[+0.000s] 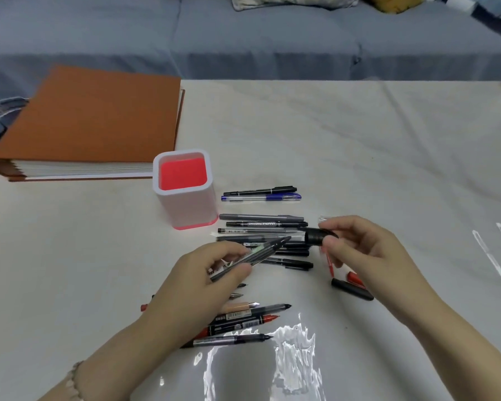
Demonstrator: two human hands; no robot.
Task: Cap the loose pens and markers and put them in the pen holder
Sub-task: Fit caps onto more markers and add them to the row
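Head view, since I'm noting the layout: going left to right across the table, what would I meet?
Brown binder → white pen holder → left hand, gripping a grey pen → right hand, pinching a black cap.

orange-covered album [93, 117] on white table [359, 146], grey sofa [243, 39] behind, yellow cushion [396, 4]

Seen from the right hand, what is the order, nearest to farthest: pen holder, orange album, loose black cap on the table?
1. The loose black cap, on the table beside the right hand.
2. The pen holder, to the left, past the pens.
3. The orange album, far left corner.
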